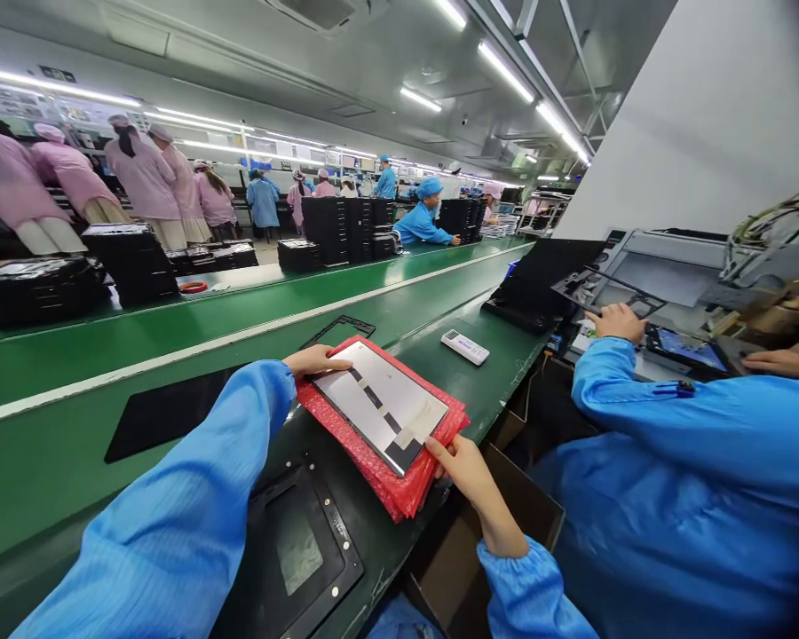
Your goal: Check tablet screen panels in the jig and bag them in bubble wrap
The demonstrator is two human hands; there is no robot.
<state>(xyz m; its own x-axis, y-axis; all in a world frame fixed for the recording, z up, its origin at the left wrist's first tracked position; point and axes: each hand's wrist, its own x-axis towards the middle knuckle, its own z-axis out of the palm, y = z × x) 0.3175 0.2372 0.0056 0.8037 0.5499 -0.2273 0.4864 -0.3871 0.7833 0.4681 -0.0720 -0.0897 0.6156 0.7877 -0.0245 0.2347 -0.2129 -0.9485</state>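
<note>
A flat silver-grey panel (381,404) with a dark strip down its middle lies on a stack of red bubble-wrap sheets (399,488) at the near edge of the green bench (53,444). My left hand (315,361) grips the panel's far corner, fingers curled over the edge. At the near corner my right hand (464,463) pinches the panel's edge, thumb on top. Both arms wear blue sleeves.
A black fixture (299,550) with a window sits just left of my right arm, a black mat (166,413) farther left. A black frame (339,330) and a white remote (464,347) lie beyond. A co-worker in blue (672,461) works close on the right. Black tray stacks (346,229) line the conveyor.
</note>
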